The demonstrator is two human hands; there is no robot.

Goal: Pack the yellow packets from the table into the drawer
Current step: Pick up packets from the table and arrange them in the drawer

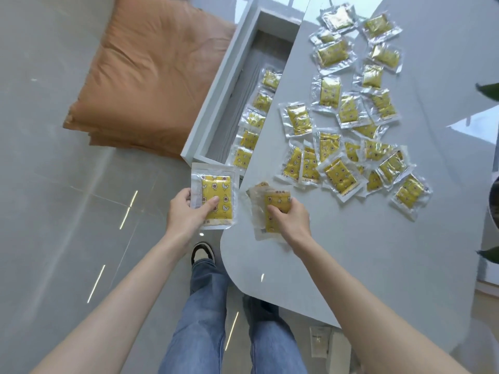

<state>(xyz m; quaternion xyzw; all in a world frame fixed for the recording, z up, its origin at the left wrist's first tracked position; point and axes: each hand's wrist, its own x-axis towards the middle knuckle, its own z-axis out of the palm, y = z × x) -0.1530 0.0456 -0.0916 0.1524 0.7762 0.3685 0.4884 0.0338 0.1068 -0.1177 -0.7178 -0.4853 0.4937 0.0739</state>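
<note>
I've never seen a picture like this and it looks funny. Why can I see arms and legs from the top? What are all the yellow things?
There is only one picture, taken by a camera worn on a person's head, looking down. That is why you see their own arms, jeans and shoe from above. No machine is here, just two bare hands.

The left hand holds one yellow packet in the air, above the floor. The right hand grips a small bunch of packets at the edge of the pale table.

Many more loose packets lie scattered on the table. Beside it an open white drawer already has a row of packets inside. An orange cushion lies on the floor.
</note>
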